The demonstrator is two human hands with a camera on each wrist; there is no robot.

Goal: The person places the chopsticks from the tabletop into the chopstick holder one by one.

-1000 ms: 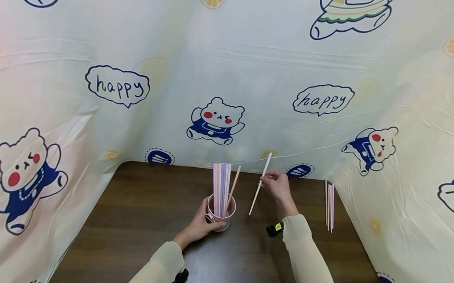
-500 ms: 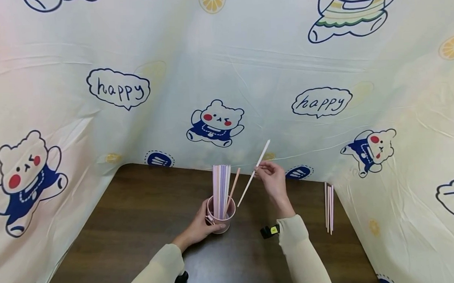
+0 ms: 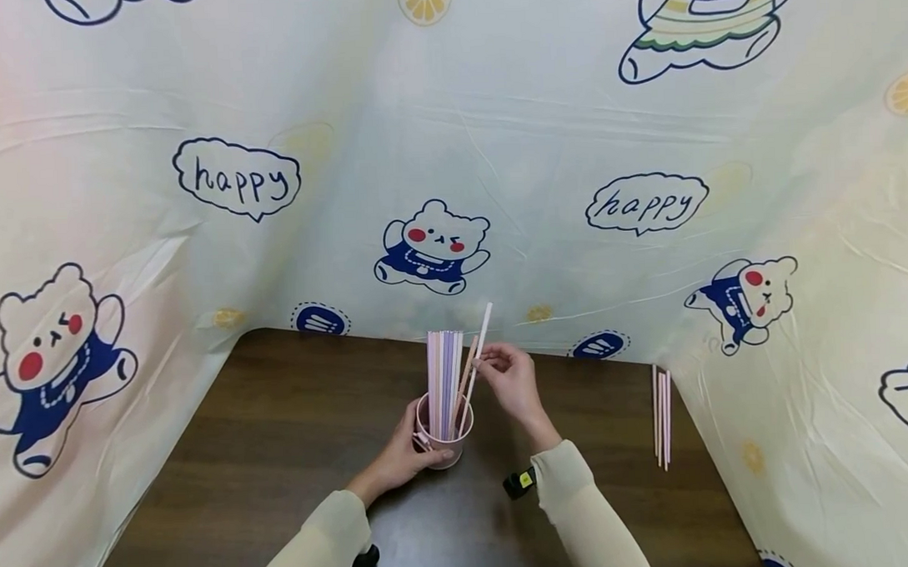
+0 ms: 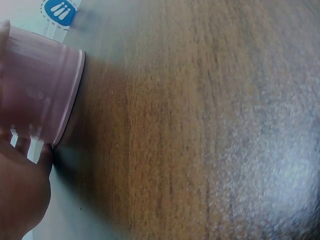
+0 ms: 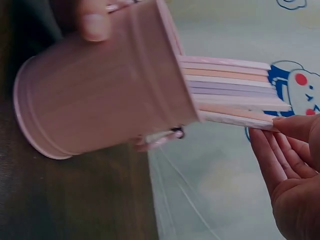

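In the head view my left hand (image 3: pixel 392 459) grips a small pink bucket (image 3: pixel 463 442) standing on the table, its thumb along the near side. A bundle of pastel straws (image 3: pixel 444 376) stands upright in the bucket, and one orange straw (image 3: pixel 469 366) leans to the right. My right hand (image 3: pixel 513 386) pinches a white straw (image 3: pixel 485 328) between thumb and fingertips, and its lower end is inside the bucket's rim. The right wrist view shows that white straw (image 5: pixel 240 120) alongside the orange one. The left wrist view catches only the bucket's lower part (image 4: pixel 42 82).
A few loose pink and orange straws (image 3: pixel 662 418) lie near the right edge of the brown wooden table (image 3: pixel 279 423). A patterned cloth (image 3: pixel 524 139) with printed bears hangs behind the table and along both sides.
My right hand has moved left with the white straw, turning it steeper, and its lower end has come down into the bucket. The left hand and bucket stay in place.
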